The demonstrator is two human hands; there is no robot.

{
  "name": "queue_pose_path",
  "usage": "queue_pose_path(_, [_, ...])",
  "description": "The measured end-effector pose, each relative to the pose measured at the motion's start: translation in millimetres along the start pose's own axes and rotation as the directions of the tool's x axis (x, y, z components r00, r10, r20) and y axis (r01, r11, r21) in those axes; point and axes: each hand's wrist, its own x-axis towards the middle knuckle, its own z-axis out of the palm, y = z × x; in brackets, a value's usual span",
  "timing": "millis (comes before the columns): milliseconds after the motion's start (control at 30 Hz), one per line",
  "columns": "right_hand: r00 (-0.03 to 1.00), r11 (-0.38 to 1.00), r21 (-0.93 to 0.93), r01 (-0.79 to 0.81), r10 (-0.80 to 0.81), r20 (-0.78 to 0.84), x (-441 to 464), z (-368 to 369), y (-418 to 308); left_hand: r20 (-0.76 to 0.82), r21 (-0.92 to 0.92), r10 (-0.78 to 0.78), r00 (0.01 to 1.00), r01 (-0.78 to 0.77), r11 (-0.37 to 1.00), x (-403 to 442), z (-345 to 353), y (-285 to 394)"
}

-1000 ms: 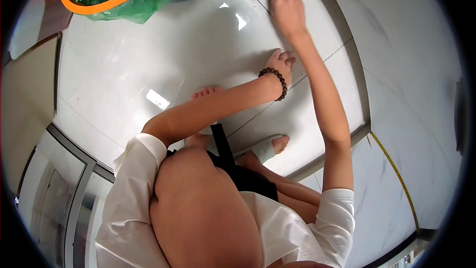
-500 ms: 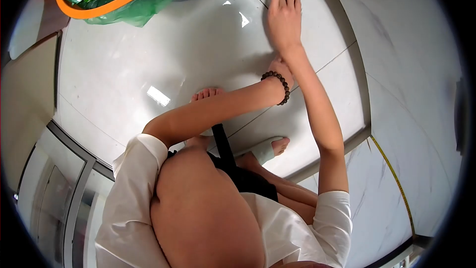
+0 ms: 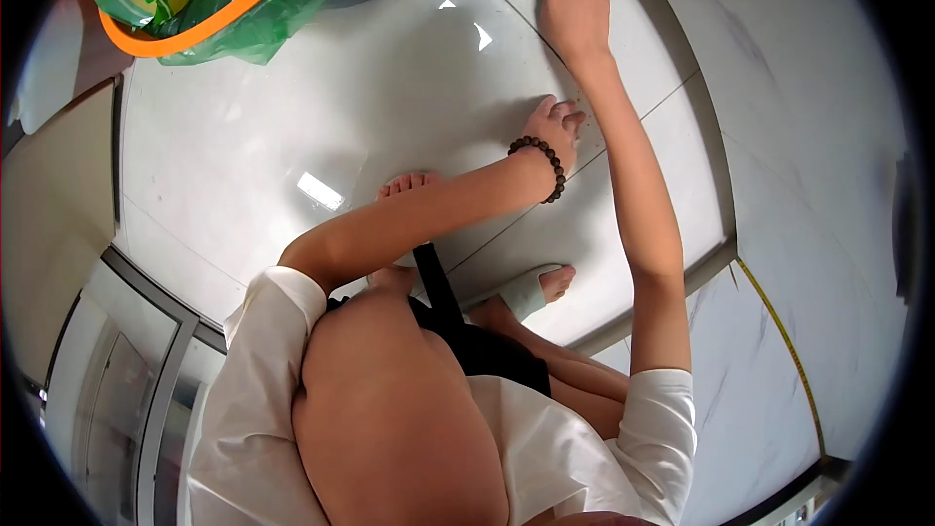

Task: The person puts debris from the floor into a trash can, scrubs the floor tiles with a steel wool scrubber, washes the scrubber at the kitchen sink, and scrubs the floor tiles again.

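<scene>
My right hand [image 3: 577,10] presses on the pale tiled floor [image 3: 409,88] at the upper right, close to the dark strip along the wall. Its fingers bend over a small dark greenish thing, whose edge shows by the fingertips; what it is I cannot make out. Nearer to me is my left hand [image 3: 555,127], with a brown bead bracelet [image 3: 539,148] round the wrist. Its fingers are apart and curve a little, with nothing in them. A few tiny reddish specks lie beside its fingertips.
At the upper left stands an orange-rimmed bin [image 3: 209,29] with a green bag and a yellow-green package in it. Marble-patterned wall panels [image 3: 808,136] rise on the right, with a yellow measuring tape [image 3: 779,336] along them. A glass-paned door frame [image 3: 156,360] is at left.
My right hand has slid farther away along the floor, towards the top edge. My left hand's fingers, hidden behind the right wrist before, now show spread. The view has shifted slightly.
</scene>
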Motion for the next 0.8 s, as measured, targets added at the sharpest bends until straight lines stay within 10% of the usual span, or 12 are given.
queue_pose_path(500, [0.964, 0.981, 0.087, -0.175, 0.153, 0.218, 22, -40, -11, 0.023, 0.05, 0.021, 1.0, -0.022, 0.999, -5, -8, -2])
queue_pose_path(800, [0.991, 0.999, -0.003, 0.036, -0.035, 0.131, -15, -12, -5, 0.009, -0.113, -0.033, 0.999, 0.033, 0.993, 16, 13, 3])
